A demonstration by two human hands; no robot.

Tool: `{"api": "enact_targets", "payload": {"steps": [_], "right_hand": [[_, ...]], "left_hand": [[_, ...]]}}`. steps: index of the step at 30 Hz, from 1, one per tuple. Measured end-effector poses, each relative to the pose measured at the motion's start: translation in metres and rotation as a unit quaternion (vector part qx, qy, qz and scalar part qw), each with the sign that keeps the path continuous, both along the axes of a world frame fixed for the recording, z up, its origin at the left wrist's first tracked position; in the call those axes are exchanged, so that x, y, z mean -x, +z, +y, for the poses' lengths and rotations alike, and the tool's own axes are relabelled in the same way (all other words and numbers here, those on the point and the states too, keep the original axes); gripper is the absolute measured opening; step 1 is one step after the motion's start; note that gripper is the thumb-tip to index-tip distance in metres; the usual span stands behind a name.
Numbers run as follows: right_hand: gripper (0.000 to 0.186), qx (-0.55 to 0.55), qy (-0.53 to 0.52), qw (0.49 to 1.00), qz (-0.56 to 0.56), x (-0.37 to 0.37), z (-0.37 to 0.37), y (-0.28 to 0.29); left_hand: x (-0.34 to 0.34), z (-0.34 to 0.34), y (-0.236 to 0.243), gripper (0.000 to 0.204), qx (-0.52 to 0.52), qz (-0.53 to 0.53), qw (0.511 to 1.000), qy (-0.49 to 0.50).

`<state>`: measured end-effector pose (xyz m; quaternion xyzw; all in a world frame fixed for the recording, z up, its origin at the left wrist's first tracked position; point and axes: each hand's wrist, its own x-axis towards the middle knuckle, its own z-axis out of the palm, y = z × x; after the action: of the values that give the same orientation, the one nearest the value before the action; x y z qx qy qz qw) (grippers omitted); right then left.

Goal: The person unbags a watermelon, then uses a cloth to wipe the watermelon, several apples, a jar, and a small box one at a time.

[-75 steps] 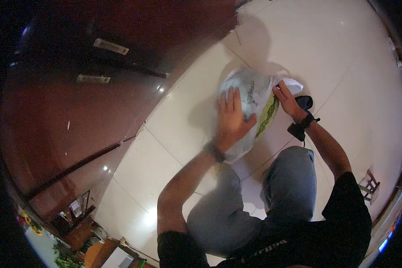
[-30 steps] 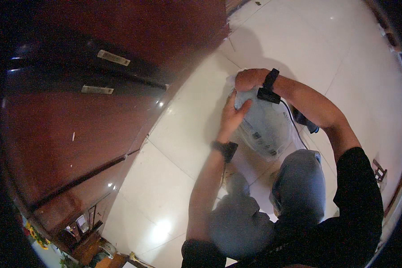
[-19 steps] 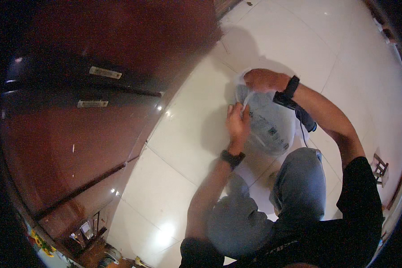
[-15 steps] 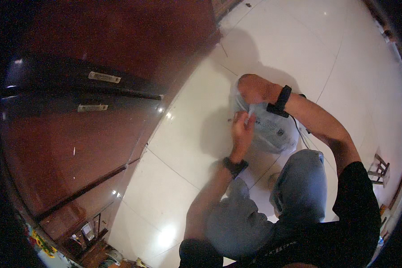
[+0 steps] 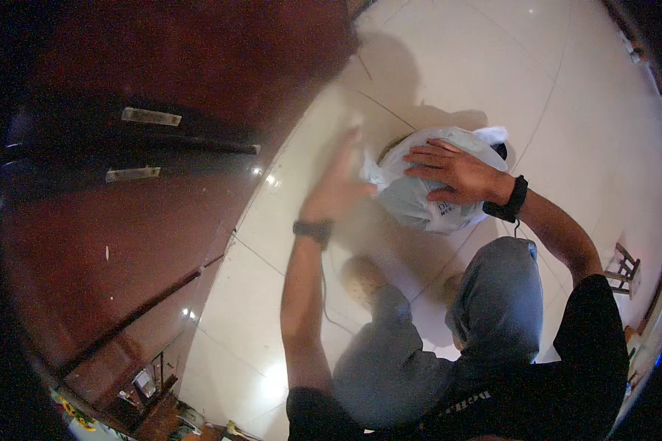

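A pale, half-see-through plastic bag (image 5: 408, 206) stands bulging on the floor in front of my legs. Spread over its top is my right hand (image 5: 452, 173), fingers stretched out and resting on the plastic. My left hand (image 5: 337, 187) is smeared by motion to the left of the bag; its fingers look stretched out and the thumb apart, with nothing seen in it. Whether it touches the bag's left corner is unclear. A brown curved edge (image 5: 391, 147) shows at the bag's upper left. What the bag contains is otherwise hidden.
Pale tiles make up the floor (image 5: 272, 275). To the left stands a large dark red cabinet (image 5: 162, 242) with two metal handles. A small wooden stool (image 5: 624, 270) is at the far right. My bent knees (image 5: 500, 294) are close to the bag.
My left hand has left the bag's gathered plastic and swung left. My right hand, bent over the bag before, now lies flat on it. The bag has shifted and turned.
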<state>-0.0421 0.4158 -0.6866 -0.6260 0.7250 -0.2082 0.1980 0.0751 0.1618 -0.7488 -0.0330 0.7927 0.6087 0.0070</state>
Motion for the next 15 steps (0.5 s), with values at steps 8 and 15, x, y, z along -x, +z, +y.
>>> {"api": "enact_targets", "payload": {"steps": [8, 15], "right_hand": [[0.045, 0.039, 0.045, 0.998, 0.019, -0.014, 0.005, -0.029], [0.065, 0.033, -0.075, 0.993, -0.08, 0.008, 0.021, -0.009]], "left_hand": [[-0.008, 0.044, 0.003, 0.091, 0.117, -0.052, 0.983, -0.132], [-0.036, 0.054, 0.007, 0.085, 0.063, -0.042, 0.995, -0.058]]}}
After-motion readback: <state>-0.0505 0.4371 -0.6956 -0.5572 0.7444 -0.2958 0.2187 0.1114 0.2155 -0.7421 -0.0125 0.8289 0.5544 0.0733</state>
